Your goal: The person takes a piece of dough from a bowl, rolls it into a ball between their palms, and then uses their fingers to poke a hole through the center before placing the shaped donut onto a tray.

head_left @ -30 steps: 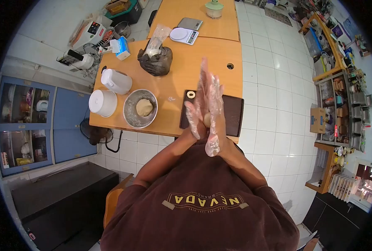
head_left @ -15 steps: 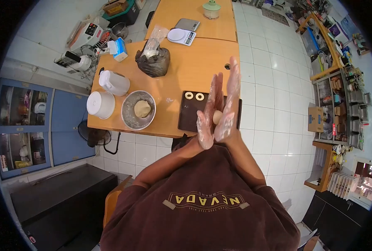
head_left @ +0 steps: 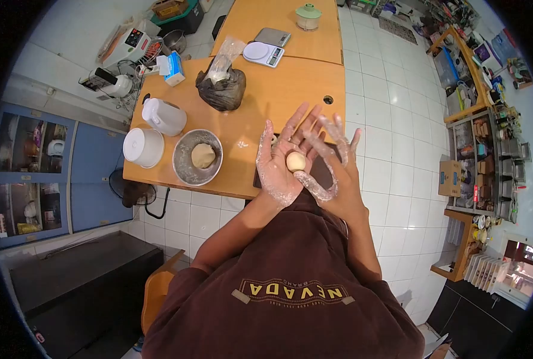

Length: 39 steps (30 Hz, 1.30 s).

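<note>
A small round dough ball [head_left: 296,161] rests on the upturned palm of my left hand [head_left: 281,164], whose floury fingers are stretched out. Close on its right is my right hand [head_left: 338,170], fingers spread and dusted with flour, its thumb tip near the ball. Beneath both hands lies a dark tray [head_left: 258,173], mostly hidden; part of a pale dough ring [head_left: 273,139] shows there. A metal bowl [head_left: 181,170] to the left holds a larger lump of dough [head_left: 203,155].
White tubs [head_left: 144,148] and a white jug [head_left: 166,116] stand left of the bowl. Farther back are a black plastic bag [head_left: 221,90], a white scale [head_left: 263,52], a grey scale [head_left: 272,37] and a green-lidded container [head_left: 308,18]. Shelves [head_left: 473,161] line the right wall.
My hands, pressed together around the ball before, have come apart. The left has turned palm up with the ball on it; the right has opened and shifted to the right.
</note>
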Each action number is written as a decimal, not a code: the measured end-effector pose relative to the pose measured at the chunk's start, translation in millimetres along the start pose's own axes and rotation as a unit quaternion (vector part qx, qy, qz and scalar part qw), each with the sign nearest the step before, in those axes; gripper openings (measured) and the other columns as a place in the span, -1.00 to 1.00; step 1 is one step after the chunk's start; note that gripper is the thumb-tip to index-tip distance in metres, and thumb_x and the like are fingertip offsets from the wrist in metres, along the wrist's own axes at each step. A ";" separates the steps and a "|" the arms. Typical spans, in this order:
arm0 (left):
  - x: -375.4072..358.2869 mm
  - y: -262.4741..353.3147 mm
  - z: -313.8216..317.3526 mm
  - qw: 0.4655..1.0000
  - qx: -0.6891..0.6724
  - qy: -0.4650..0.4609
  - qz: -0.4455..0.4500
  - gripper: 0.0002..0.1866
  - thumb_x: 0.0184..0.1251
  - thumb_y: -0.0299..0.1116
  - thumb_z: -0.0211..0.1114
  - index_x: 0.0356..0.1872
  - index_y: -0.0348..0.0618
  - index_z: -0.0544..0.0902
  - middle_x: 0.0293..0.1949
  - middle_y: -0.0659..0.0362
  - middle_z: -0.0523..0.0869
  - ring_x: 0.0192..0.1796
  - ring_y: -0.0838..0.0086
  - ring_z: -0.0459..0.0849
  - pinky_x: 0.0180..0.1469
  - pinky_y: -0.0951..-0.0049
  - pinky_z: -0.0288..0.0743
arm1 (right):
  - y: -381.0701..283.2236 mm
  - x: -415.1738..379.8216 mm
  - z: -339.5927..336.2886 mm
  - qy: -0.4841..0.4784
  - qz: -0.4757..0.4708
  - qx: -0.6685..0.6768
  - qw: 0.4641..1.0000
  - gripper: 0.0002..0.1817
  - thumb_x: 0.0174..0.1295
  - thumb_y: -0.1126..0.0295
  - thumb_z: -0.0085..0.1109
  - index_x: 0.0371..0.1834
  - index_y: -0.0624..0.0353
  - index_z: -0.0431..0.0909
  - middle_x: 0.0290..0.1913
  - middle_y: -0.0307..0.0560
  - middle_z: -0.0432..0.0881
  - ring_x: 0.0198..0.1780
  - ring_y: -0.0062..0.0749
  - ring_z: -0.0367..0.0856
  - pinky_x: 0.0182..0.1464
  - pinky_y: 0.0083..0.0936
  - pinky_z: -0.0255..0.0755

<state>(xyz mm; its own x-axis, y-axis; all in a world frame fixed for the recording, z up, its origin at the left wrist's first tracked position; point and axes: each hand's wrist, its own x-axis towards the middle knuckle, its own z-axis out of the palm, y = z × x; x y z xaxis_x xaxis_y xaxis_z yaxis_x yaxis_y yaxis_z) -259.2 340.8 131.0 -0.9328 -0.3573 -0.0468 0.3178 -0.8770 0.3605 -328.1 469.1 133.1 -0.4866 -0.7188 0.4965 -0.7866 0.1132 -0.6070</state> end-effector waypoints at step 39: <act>-2.1 4.7 3.1 0.974 0.167 -0.101 0.113 -0.07 0.67 0.36 -0.35 0.66 -0.32 0.12 0.64 -0.25 0.21 0.71 -0.06 0.14 0.71 0.03 0.04 | -20.5 -8.1 2.1 0.090 -0.010 0.029 0.995 -0.73 0.05 0.45 0.58 -0.14 0.02 0.85 -0.12 -0.22 0.77 0.38 -0.07 0.62 0.66 0.44 -0.35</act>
<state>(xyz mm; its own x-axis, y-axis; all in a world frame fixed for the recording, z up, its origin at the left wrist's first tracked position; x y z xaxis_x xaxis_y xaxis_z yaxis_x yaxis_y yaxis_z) -256.3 338.4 135.7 -0.8702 -0.4293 0.2420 0.4782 -0.6172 0.6249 -307.2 471.1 140.2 -0.5347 -0.5854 0.6094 -0.7762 0.0552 -0.6280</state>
